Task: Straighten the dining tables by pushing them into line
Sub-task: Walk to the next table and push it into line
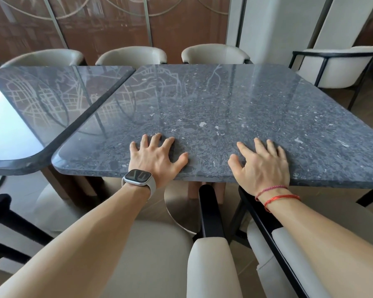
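Bright daylight glares off the left table (19, 117); edges bend.

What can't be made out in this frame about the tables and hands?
All head view.
left table: left side cut off by the frame edge, washed out by glare.
right table: near right corner past the frame edge; base mostly hidden under its top.
left hand, right hand: palms hidden by their backs.
watch: face too dark to read.

On my remote feed, three cream chair backs (131, 54) line up below brown wall panels (103, 22) traced with pale curved lines, a white column (267, 24) beside them. At right, a black-framed cream armchair (336, 67) stands on the beige floor (329, 96).
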A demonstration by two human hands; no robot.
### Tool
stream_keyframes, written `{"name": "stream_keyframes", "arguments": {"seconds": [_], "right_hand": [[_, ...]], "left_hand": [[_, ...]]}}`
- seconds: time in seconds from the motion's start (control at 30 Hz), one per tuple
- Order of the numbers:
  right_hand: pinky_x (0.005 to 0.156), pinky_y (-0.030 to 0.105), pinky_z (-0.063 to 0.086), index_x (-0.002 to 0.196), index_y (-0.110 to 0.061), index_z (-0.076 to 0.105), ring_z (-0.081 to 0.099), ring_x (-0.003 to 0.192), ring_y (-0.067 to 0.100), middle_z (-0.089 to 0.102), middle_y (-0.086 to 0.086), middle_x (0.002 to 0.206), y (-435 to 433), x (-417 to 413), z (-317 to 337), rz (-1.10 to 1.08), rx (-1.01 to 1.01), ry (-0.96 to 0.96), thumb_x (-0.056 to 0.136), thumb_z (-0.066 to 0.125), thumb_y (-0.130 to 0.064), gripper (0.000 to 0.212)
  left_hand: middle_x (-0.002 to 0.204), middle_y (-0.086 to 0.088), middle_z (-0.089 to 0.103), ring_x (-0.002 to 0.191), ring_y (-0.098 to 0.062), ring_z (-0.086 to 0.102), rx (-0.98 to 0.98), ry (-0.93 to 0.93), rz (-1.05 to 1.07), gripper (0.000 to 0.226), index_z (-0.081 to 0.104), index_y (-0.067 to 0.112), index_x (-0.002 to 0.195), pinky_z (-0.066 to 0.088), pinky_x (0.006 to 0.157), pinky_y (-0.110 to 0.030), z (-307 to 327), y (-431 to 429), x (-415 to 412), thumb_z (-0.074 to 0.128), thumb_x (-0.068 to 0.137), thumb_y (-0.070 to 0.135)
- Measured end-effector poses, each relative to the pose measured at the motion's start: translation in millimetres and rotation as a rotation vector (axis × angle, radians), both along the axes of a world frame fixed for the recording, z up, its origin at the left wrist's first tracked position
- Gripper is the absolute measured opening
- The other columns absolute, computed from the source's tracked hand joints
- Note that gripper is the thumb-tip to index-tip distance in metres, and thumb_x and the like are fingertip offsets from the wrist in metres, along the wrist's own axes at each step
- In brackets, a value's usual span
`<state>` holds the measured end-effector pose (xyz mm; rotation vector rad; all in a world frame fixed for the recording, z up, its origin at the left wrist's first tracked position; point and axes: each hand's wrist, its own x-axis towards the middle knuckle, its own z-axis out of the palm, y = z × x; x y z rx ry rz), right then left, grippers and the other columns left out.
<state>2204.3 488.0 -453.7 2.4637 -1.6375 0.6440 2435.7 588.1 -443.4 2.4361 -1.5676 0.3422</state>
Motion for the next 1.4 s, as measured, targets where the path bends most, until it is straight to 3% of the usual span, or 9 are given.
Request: {"name": "stream_keyframes", "arguments": {"seconds": [0.27,0.47,0.77,1.23,1.4], "right_hand": [[0.108,0.059,0.033,0.129,-0.028,0.064,0.045,0.131,0.042,0.058,0.016,0.139,2,-2,0,-0.002,-0.034,0.032,0.088,0.035,-0.057,0.058],[0.11,0.062,0.027,0.14,-0.033,0.055,0.037,0.139,0.048,0.044,0.022,0.151,3,-3,3,-0.017,-0.001,0.086,0.089,0.034,-0.06,0.061],[0.109,0.06,0.03,0.139,-0.032,0.058,0.039,0.138,0.045,0.048,0.021,0.149,2,-3,11,-0.018,0.062,0.121,0.088,0.036,-0.059,0.061],[0.108,0.062,0.03,0.137,-0.032,0.061,0.038,0.137,0.046,0.049,0.02,0.148,0,-5,16,0.016,0.126,0.098,0.086,0.035,-0.063,0.065],[0.117,0.056,0.019,0.148,-0.04,0.044,0.026,0.147,0.039,0.036,0.012,0.159,1,-10,36,0.099,0.338,-0.012,0.073,0.028,-0.081,0.087]], "left_hand": [[0.152,-0.001,0.041,0.141,-0.032,0.03,0.081,0.016,0.004,0.08,0.042,0.036,0.145,0.021,0.114,-0.059,2,0,-1,0.015,0.084,0.08],[0.161,-0.003,0.029,0.147,-0.035,0.019,0.153,0.052,0.006,0.088,0.034,0.035,0.152,0.014,0.117,-0.061,8,2,-2,0.009,0.081,0.081],[0.169,-0.004,0.01,0.154,-0.038,-0.001,0.313,0.116,0.0,0.093,0.016,0.036,0.158,0.001,0.12,-0.064,19,-1,0,0.002,0.079,0.082],[0.17,-0.001,0.004,0.155,-0.035,-0.006,0.386,0.198,0.015,0.095,0.012,0.039,0.159,-0.003,0.121,-0.061,24,-3,0,0.005,0.076,0.084],[0.163,0.006,0.029,0.152,-0.022,0.018,0.174,0.441,-0.052,0.091,0.034,0.041,0.151,0.01,0.123,-0.047,45,18,-10,0.021,0.071,0.082]]}}
